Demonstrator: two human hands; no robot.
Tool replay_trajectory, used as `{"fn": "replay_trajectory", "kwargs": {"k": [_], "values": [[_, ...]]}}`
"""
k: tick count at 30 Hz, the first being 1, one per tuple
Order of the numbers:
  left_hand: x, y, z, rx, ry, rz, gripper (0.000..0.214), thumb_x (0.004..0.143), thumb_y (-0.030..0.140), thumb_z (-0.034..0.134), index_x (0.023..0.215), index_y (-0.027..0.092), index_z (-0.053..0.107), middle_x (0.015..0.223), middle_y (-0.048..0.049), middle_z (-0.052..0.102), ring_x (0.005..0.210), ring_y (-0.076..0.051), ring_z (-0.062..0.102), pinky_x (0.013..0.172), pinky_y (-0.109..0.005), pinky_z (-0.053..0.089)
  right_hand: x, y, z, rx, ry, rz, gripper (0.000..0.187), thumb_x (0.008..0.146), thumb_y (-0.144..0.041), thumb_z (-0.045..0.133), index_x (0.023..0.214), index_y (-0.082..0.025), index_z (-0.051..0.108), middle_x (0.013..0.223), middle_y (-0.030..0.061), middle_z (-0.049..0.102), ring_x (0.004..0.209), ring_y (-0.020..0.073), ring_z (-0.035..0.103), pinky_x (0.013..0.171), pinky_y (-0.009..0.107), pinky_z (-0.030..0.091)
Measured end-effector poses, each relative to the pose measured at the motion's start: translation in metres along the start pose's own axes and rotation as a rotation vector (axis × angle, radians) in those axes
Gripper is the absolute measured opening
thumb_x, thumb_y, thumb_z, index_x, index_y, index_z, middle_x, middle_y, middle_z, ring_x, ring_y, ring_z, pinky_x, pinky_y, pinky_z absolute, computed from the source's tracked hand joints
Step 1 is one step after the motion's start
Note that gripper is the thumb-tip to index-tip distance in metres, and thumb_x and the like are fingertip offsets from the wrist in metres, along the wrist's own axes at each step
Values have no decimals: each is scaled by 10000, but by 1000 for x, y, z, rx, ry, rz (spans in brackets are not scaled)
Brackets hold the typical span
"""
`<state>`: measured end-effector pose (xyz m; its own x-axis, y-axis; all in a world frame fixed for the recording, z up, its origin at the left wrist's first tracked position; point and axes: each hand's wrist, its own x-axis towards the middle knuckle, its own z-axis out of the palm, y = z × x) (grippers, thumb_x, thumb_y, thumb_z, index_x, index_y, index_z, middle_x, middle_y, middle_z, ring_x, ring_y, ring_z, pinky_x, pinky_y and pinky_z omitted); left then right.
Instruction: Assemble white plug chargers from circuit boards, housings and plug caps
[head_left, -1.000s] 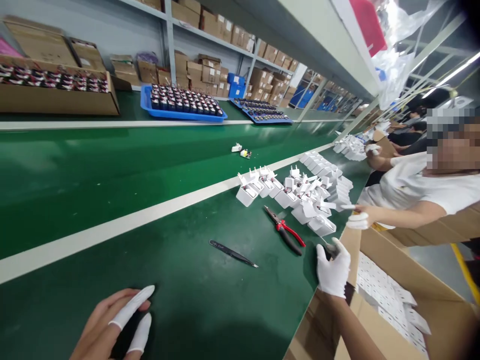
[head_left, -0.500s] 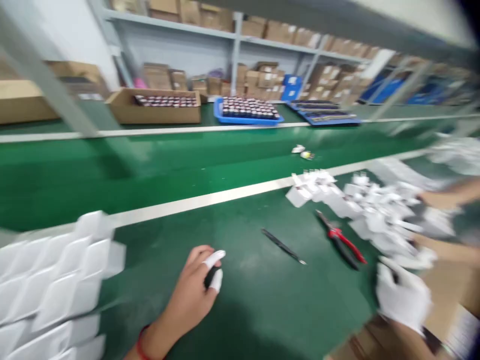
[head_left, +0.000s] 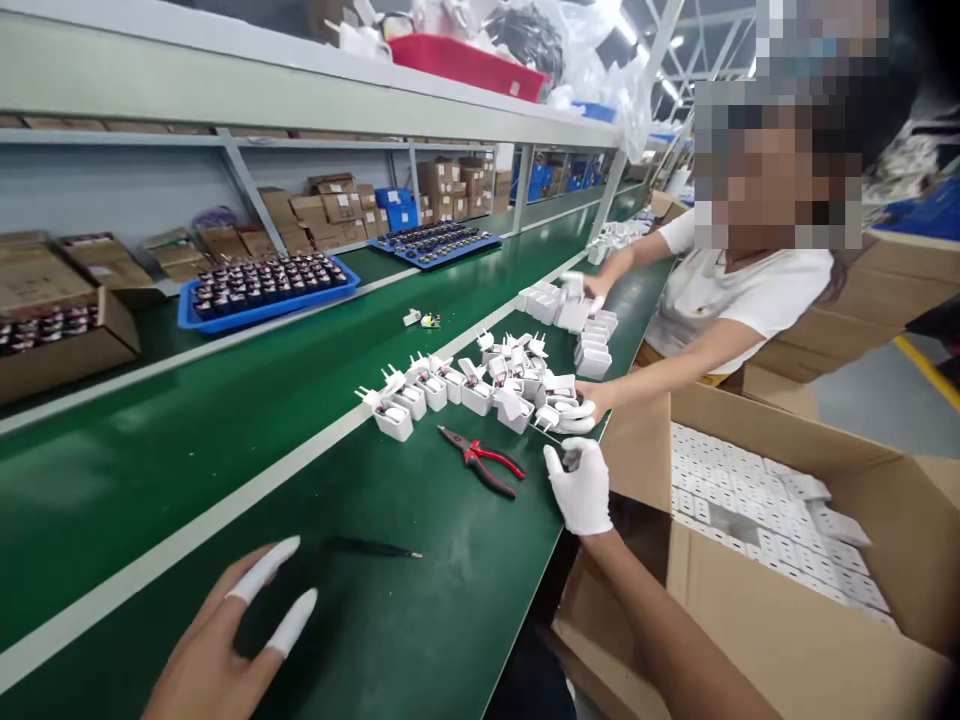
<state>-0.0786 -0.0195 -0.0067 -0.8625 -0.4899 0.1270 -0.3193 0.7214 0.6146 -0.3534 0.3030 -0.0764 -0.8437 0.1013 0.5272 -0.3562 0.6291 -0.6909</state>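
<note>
My left hand [head_left: 236,635], with white covers on thumb and index finger, is low on the green bench. Its fingers are spread and nothing shows between them. Just beyond lies a slim black tool with a metal tip [head_left: 379,549], perhaps tweezers. My white-gloved right hand [head_left: 583,490] is at the bench's right edge, fingers curled but thumb apart, with no object visible in it. Close to it are a pile of white plug adapters [head_left: 517,370] with open housings and wires, and red-and-black pliers [head_left: 480,460].
A co-worker's hand [head_left: 592,400] touches the pile's right end; the other reaches white housings [head_left: 592,350] farther back. A cardboard box [head_left: 750,590] of white parts stands right of the bench. Blue trays [head_left: 270,305] line the back shelf. Two small parts [head_left: 421,319] lie beyond the white strip.
My view has swung right, bringing the co-worker and cardboard box into sight. My left thumb and index finger have parted; a dark shape between them is no longer seen.
</note>
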Motion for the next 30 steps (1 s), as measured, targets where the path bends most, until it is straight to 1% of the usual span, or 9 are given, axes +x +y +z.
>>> {"fn": "replay_trajectory", "kwargs": {"k": [2,4,7,10,12,16,21,26,30], "values": [[42,23,15,-113,-66,-88,816,751,620,647,1435,247,406,1433,-141,481,1263,-392,531,1000,-558,512,-5,-3,-5,10,-107,-60,225,880,-408,576,791,-201,567,732,20,589,660,173,556,676,316,466],[85,44,33,-297,-45,-162,1033,675,604,720,1507,201,260,1540,-182,326,1392,-403,375,1129,-569,362,-6,-8,-10,5,-213,-119,204,887,-370,579,769,-207,609,767,33,631,719,186,584,723,322,468],[141,65,57,-333,-27,-183,1254,604,530,817,1550,207,60,1614,-206,115,1457,-430,211,1170,-588,257,-1,-14,-14,-31,-302,-157,144,864,-340,608,895,-213,668,819,42,665,795,218,615,758,340,479],[177,77,73,-370,5,-158,1316,528,412,899,1545,246,81,1610,-184,156,1465,-414,199,1193,-569,199,9,-20,-12,-82,-318,-119,354,818,-353,661,1133,-194,630,884,57,674,780,237,633,745,369,514],[190,84,81,-441,26,-118,1301,527,384,906,1535,246,95,1565,-176,286,1440,-362,301,1192,-517,244,19,-25,-7,-113,-295,-79,694,757,-400,729,1359,-152,487,1119,134,645,907,292,644,798,429,541],[202,99,100,-554,69,-83,1250,590,333,886,1520,237,57,1444,-184,459,1327,-301,485,1127,-481,381,46,-34,13,-106,-361,-38,1225,622,-441,848,1558,-122,124,1549,240,250,1330,439,410,1014,559,472],[215,116,125,-596,136,-61,1084,683,223,825,1491,213,102,1379,-183,515,1288,-276,529,1115,-453,407,74,-42,39,-33,-412,-79,1104,712,-393,765,1563,-137,111,1585,196,187,1336,385,428,1020,480,500],[233,133,147,-577,183,-52,988,669,154,829,1449,177,223,1297,-163,577,1221,-272,581,1066,-411,470,87,-48,51,28,-385,-111,983,808,-406,655,1572,-176,81,1627,139,21,1448,356,270,1099,458,436],[245,143,165,-544,199,-73,895,697,129,810,1430,143,297,1261,-157,590,1205,-276,582,1065,-411,468,96,-47,58,21,-413,-62,941,802,-433,656,1565,-218,147,1627,138,8,1363,364,421,981,452,532]]}}
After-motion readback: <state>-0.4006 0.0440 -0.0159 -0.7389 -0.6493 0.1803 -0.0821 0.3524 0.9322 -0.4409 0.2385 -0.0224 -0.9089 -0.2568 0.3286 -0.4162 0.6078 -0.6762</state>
